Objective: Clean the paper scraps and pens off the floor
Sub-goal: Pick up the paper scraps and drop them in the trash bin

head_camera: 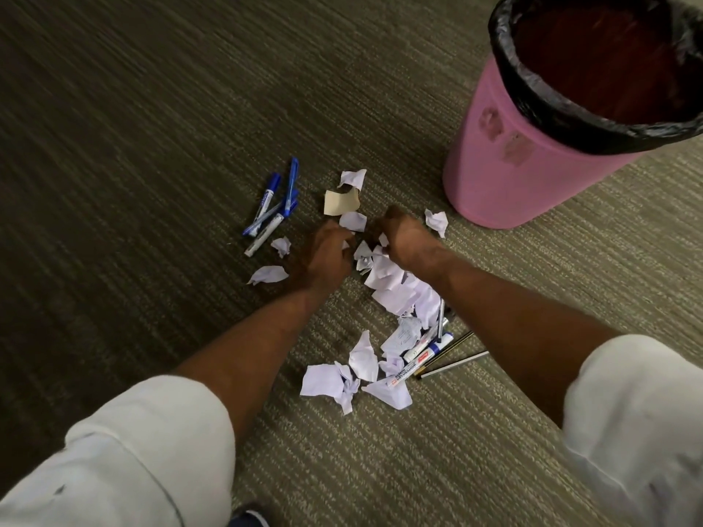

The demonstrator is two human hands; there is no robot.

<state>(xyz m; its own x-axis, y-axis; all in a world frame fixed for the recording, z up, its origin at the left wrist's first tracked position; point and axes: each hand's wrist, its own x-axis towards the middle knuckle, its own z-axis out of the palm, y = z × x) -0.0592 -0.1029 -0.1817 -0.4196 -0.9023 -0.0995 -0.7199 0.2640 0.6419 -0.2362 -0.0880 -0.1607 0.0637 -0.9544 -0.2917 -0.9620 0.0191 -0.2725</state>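
Just past the person's rolled white sleeves (152,443) a heap of crumpled paper scraps (323,380) lies on the striped carpet (152,146); two whiteboard markers (422,349) lie among them, and a pair of thin pens (454,365) lies just beside, to the right. Farther out both arms reach down into the litter; the left hand (329,256) has its fingers curled down among the scraps, though I cannot tell whether it holds any; the right hand (401,237) is balled up, pinching a small white scrap (382,240). Beyond the hands sits a tan scrap (338,202) with more white bits around; a cluster of blue pens (272,207) lies off to the left; the pink bin (513,165) with its black liner (532,81) stands upright at far right.
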